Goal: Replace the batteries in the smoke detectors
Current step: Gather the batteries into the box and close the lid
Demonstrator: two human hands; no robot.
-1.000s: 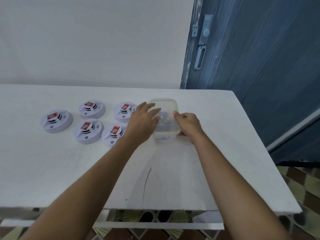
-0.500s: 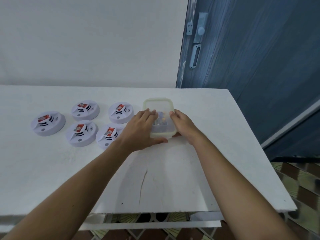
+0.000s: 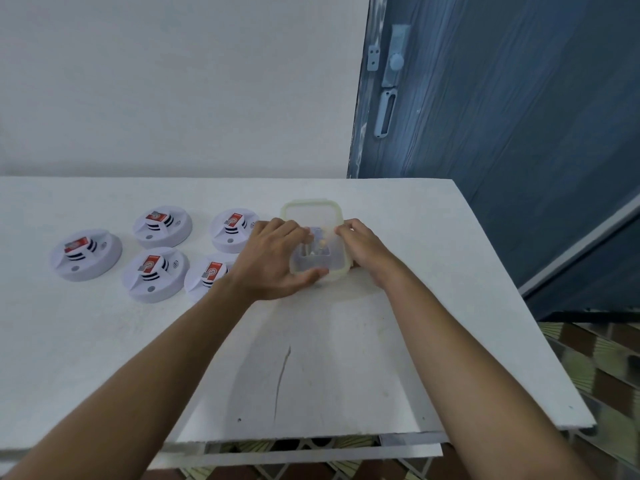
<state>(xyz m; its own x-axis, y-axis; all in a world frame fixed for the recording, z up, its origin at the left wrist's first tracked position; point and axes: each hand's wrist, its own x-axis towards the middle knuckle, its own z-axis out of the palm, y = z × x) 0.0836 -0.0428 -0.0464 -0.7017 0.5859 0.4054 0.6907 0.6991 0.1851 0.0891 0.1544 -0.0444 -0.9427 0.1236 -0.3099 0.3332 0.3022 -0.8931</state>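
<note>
A clear plastic container [image 3: 313,216] with a pale green lid rim stands on the white table [image 3: 398,323], with small batteries dimly visible inside. My left hand [image 3: 273,261] grips its left side, fingers on the lid and thumb along the near edge. My right hand [image 3: 363,244] holds its right side. Several white round smoke detectors lie to the left, each with a red-labelled battery on top: one at far left [image 3: 86,254], one behind [image 3: 162,225], one in front [image 3: 156,273]. My left wrist partly hides another [image 3: 207,275].
A fifth detector [image 3: 233,228] sits just left of my left hand. A blue door [image 3: 502,116] with a latch stands behind the table's right end. The table's right edge drops to a tiled floor [image 3: 595,358]. A white wall runs behind.
My left hand slid from on top of the lid to grip the container's left side and near edge. The right hand closed on its right side. The container has hardly moved.
</note>
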